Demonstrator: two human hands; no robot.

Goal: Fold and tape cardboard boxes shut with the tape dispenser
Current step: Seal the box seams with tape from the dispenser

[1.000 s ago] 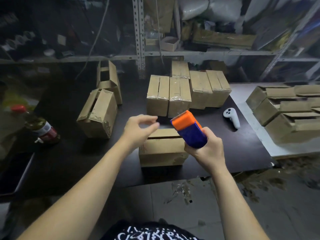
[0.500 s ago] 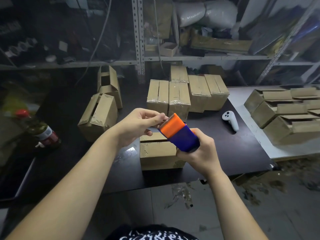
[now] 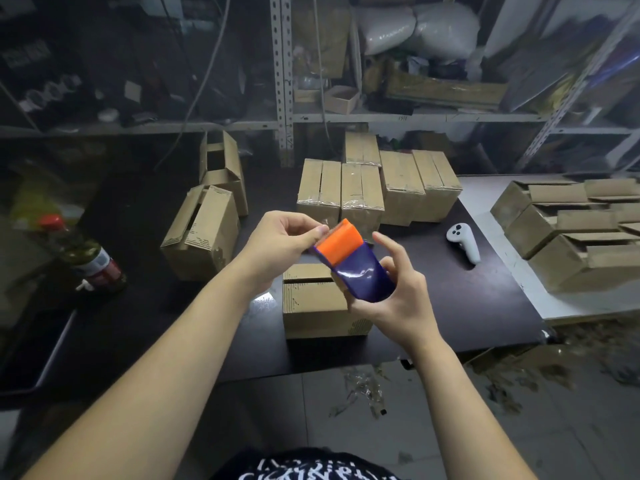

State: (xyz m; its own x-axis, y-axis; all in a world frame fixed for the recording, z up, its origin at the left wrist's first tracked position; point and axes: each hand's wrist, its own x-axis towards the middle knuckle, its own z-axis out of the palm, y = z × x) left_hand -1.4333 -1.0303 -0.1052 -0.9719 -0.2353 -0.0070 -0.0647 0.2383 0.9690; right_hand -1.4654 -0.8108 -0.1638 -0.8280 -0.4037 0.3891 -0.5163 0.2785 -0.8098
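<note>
A small cardboard box (image 3: 318,306) sits near the front edge of the dark table (image 3: 467,306), its top flaps folded in with a slit between them. Above it my right hand (image 3: 398,296) holds a blue tape dispenser (image 3: 356,268) with an orange head, cradled in palm and thumb with the forefinger raised. My left hand (image 3: 280,244) pinches at the orange end with thumb and forefinger, where the tape edge would be; the tape itself is too thin to see.
Several taped boxes (image 3: 360,192) stand in a row at the back. Two open boxes (image 3: 204,230) lie at the left. A white controller (image 3: 464,240) rests at the right, flat boxes (image 3: 571,237) on a white table beyond. A red-capped bottle (image 3: 86,254) stands far left.
My left hand came in from the left and closed its thumb and forefinger on the dispenser's orange end. My right hand tilted the dispenser leftward and loosened its fingers.
</note>
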